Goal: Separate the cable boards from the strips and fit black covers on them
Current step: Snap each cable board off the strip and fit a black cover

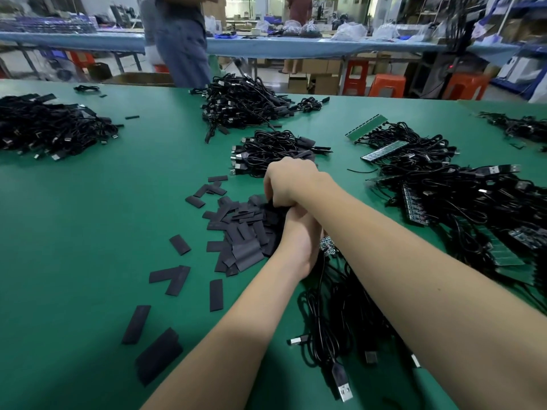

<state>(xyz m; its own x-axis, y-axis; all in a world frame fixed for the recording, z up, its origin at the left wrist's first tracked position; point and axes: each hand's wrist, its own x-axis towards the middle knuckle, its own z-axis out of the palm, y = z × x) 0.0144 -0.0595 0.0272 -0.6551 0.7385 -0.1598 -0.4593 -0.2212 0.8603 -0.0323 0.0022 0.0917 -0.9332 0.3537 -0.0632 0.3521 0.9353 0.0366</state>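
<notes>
A workshop with a wide green counter (74,232) fills the view; behind it run long blue tables, orange stools and cardboard boxes, and a person in jeans (180,48) stands at the far edge. A loose heap of flat, matte black covers (239,229) lies mid-counter, with strays scattered toward the near-left. The right hand (288,180) crosses over the left, its fingers curled down into the top of that heap, pinching covers. The left hand (299,241) lies beneath it, fingers hidden, so I cannot tell its grip; a small board (327,247) shows just beside it. To the right, green strips (367,127) of boards sit tangled in black cables (444,184). More cable piles (245,105) lie beyond and far left, and looped cables with USB plugs (343,383) rest beneath the forearms.
</notes>
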